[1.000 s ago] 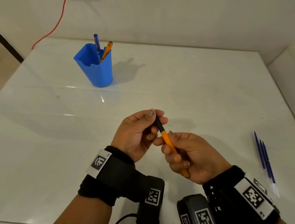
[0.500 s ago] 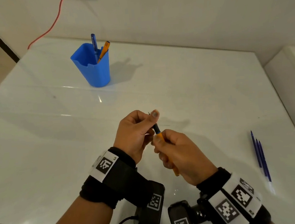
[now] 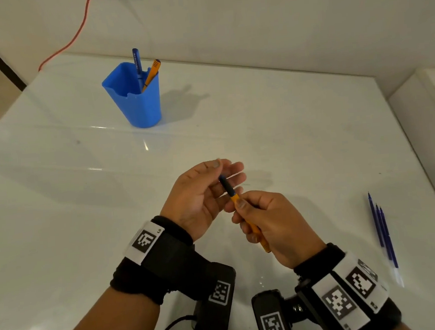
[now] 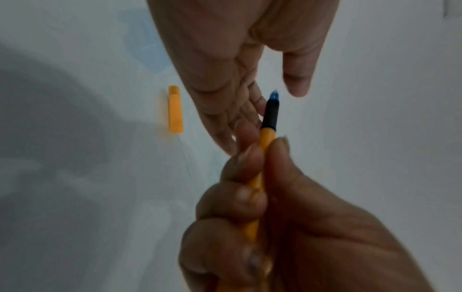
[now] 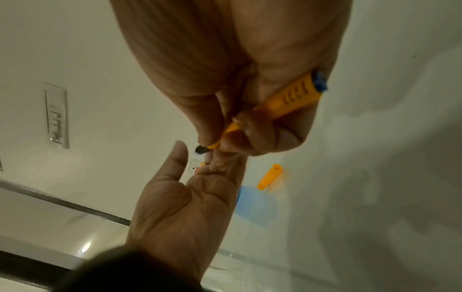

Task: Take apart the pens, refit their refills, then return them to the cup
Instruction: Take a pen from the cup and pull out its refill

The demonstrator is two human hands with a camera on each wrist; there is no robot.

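My right hand (image 3: 238, 207) grips an orange pen (image 3: 251, 227) by its barrel, black front section pointing up and away. The same pen (image 4: 268, 126) shows a blue tip in the left wrist view. My left hand (image 3: 228, 169) is open just beyond that tip, fingers straight and thumb apart from the pen; whether the fingers touch it I cannot tell. An orange cap (image 4: 175, 109) lies on the table past my hands, hidden in the head view. The blue cup (image 3: 136, 101) stands far left with a blue pen (image 3: 137, 64) and an orange pen (image 3: 152, 73) in it.
Several blue refills (image 3: 383, 232) lie side by side near the right edge of the white glossy table (image 3: 286, 123). A red cable (image 3: 71, 43) runs along the wall at the back left. A raised white ledge (image 3: 424, 133) borders the table on the right.
My left hand was pinching the pen's black front section; it has let go and spread its fingers. My right hand has kept its grip on the barrel.
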